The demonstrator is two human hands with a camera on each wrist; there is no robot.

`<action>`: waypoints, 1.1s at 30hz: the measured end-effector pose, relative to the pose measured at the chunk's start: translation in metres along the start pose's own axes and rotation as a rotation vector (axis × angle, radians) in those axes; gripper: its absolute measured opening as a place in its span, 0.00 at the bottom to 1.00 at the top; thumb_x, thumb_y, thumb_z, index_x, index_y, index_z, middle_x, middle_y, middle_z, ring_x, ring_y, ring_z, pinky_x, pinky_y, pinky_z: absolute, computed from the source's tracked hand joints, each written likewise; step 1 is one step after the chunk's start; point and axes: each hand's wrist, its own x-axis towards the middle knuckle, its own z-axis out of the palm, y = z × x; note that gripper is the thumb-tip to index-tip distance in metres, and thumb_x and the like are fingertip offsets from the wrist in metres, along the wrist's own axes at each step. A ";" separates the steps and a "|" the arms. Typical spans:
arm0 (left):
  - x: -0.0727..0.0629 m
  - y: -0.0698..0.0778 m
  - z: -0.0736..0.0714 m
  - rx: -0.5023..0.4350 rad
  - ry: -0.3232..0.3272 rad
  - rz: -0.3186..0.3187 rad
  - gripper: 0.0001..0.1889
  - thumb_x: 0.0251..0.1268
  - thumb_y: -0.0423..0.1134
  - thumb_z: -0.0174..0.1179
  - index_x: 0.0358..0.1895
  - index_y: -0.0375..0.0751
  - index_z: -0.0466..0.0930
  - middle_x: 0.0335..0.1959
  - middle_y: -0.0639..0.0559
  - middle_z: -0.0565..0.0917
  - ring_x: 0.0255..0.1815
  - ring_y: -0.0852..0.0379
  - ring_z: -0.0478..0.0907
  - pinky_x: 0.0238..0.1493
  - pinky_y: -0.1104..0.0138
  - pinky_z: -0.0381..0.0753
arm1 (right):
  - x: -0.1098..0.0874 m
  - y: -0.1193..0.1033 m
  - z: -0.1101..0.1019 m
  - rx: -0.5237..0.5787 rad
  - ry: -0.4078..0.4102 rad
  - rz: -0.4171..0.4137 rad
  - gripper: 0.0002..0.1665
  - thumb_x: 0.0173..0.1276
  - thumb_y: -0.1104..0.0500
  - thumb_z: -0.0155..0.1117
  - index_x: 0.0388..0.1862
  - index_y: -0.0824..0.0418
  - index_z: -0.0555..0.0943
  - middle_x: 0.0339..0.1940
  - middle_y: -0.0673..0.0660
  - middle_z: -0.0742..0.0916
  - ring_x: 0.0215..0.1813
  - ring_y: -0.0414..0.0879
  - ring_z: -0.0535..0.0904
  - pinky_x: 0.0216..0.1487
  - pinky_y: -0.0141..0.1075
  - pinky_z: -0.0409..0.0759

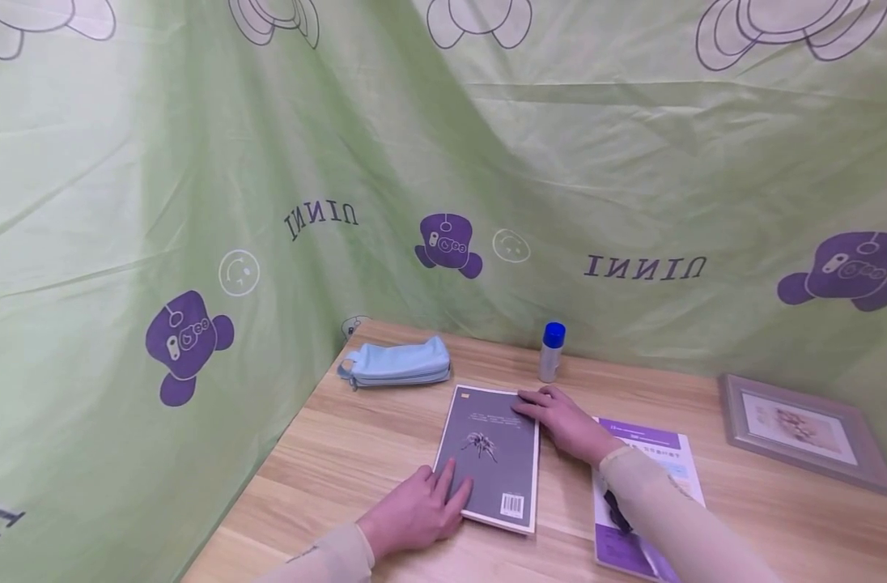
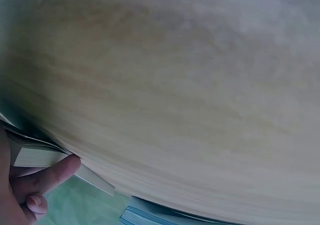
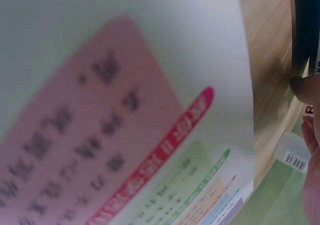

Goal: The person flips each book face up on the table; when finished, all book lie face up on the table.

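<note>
A grey book [image 1: 493, 465] lies with its back cover up, showing a spider picture and a barcode. At its lower left edge my left hand [image 1: 418, 510] rests its fingers [image 1: 447, 478] on the cover. My right hand [image 1: 570, 425] touches the upper right edge, fingertips on the cover. In the left wrist view, the left hand [image 2: 32, 187] has one finger extended beside the book's page edges [image 2: 37, 156]. The right wrist view catches only part of the right hand [image 3: 312, 170], beside the dark book edge [image 3: 306, 30]. The undersides of both hands are hidden in the head view.
Behind the book are a light blue pencil case [image 1: 400, 363] and a blue-capped glue stick [image 1: 551, 353]. Under my right forearm lies a purple-and-white workbook [image 1: 680, 470], with a dark item [image 1: 617, 514] over it. A framed picture [image 1: 808, 429] lies far right. Green curtain [image 1: 385, 146] borders the table.
</note>
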 end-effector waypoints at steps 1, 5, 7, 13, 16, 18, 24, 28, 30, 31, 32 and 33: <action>0.000 0.000 0.000 -0.006 0.009 -0.002 0.30 0.82 0.56 0.38 0.67 0.42 0.81 0.52 0.34 0.87 0.37 0.49 0.89 0.41 0.59 0.83 | 0.000 0.000 0.000 0.001 0.005 0.001 0.28 0.74 0.71 0.61 0.70 0.56 0.81 0.74 0.61 0.77 0.63 0.57 0.74 0.63 0.55 0.76; -0.002 -0.003 -0.003 -0.028 0.037 -0.009 0.29 0.81 0.57 0.41 0.67 0.42 0.81 0.52 0.34 0.88 0.33 0.51 0.89 0.39 0.61 0.84 | -0.001 0.001 -0.002 -0.002 0.016 -0.009 0.27 0.74 0.69 0.63 0.69 0.54 0.82 0.73 0.61 0.78 0.64 0.58 0.75 0.64 0.56 0.76; -0.004 -0.005 -0.005 -0.040 0.051 -0.013 0.29 0.80 0.57 0.44 0.66 0.42 0.81 0.52 0.35 0.88 0.31 0.52 0.89 0.37 0.61 0.85 | -0.002 0.002 -0.003 -0.007 0.023 -0.018 0.27 0.75 0.68 0.64 0.70 0.53 0.82 0.73 0.60 0.79 0.65 0.59 0.75 0.65 0.57 0.76; -0.007 -0.012 -0.009 -0.030 0.097 0.000 0.28 0.75 0.57 0.53 0.63 0.41 0.83 0.50 0.38 0.89 0.25 0.55 0.87 0.32 0.64 0.84 | -0.005 0.002 -0.007 -0.017 0.037 -0.040 0.29 0.74 0.66 0.67 0.71 0.50 0.81 0.74 0.59 0.78 0.68 0.59 0.74 0.68 0.58 0.74; -0.008 -0.014 -0.010 -0.017 0.123 -0.006 0.25 0.75 0.53 0.50 0.61 0.40 0.83 0.47 0.39 0.90 0.22 0.56 0.86 0.28 0.66 0.82 | -0.005 0.001 -0.008 -0.014 0.041 -0.049 0.30 0.72 0.67 0.69 0.71 0.50 0.81 0.74 0.59 0.78 0.68 0.59 0.73 0.68 0.58 0.74; -0.008 -0.014 -0.011 -0.010 0.136 -0.016 0.24 0.78 0.50 0.45 0.60 0.41 0.84 0.46 0.40 0.90 0.21 0.56 0.85 0.26 0.66 0.81 | -0.005 0.000 -0.009 -0.009 0.039 -0.050 0.30 0.72 0.67 0.69 0.71 0.50 0.81 0.74 0.59 0.78 0.68 0.60 0.73 0.68 0.59 0.73; -0.006 -0.012 -0.014 -0.016 0.141 -0.055 0.26 0.85 0.42 0.32 0.60 0.42 0.85 0.47 0.40 0.90 0.21 0.54 0.86 0.25 0.66 0.83 | -0.006 0.000 -0.012 -0.013 0.041 -0.041 0.31 0.71 0.69 0.69 0.71 0.50 0.81 0.73 0.60 0.78 0.69 0.64 0.73 0.69 0.60 0.72; -0.004 -0.013 -0.014 -0.017 0.145 -0.074 0.26 0.85 0.42 0.32 0.60 0.43 0.84 0.48 0.40 0.90 0.22 0.53 0.86 0.25 0.65 0.84 | -0.005 -0.001 -0.016 -0.030 0.085 -0.065 0.31 0.67 0.71 0.71 0.68 0.52 0.84 0.71 0.62 0.80 0.68 0.67 0.75 0.66 0.62 0.74; -0.004 -0.014 -0.015 -0.016 0.152 -0.076 0.25 0.84 0.43 0.34 0.60 0.43 0.84 0.48 0.40 0.90 0.22 0.52 0.87 0.25 0.65 0.84 | -0.004 -0.001 -0.018 -0.040 0.105 -0.069 0.30 0.67 0.71 0.72 0.66 0.52 0.85 0.70 0.62 0.81 0.67 0.66 0.75 0.65 0.63 0.74; -0.004 -0.014 -0.015 -0.020 0.153 -0.078 0.24 0.84 0.45 0.37 0.60 0.43 0.84 0.48 0.40 0.90 0.22 0.52 0.87 0.25 0.64 0.84 | -0.004 -0.001 -0.019 -0.043 0.111 -0.067 0.29 0.68 0.71 0.72 0.66 0.52 0.85 0.70 0.62 0.81 0.67 0.66 0.76 0.65 0.63 0.75; -0.004 -0.015 -0.016 -0.024 0.153 -0.080 0.24 0.82 0.46 0.39 0.60 0.43 0.84 0.49 0.40 0.90 0.22 0.52 0.87 0.25 0.65 0.83 | -0.004 -0.002 -0.020 -0.049 0.115 -0.062 0.29 0.68 0.70 0.71 0.66 0.51 0.85 0.70 0.61 0.81 0.67 0.66 0.76 0.65 0.62 0.75; -0.004 -0.015 -0.016 -0.024 0.154 -0.079 0.23 0.81 0.47 0.41 0.60 0.43 0.84 0.49 0.40 0.90 0.22 0.52 0.87 0.25 0.64 0.84 | -0.004 -0.002 -0.021 -0.044 0.118 -0.052 0.28 0.69 0.70 0.71 0.65 0.50 0.85 0.70 0.60 0.81 0.67 0.65 0.75 0.65 0.63 0.74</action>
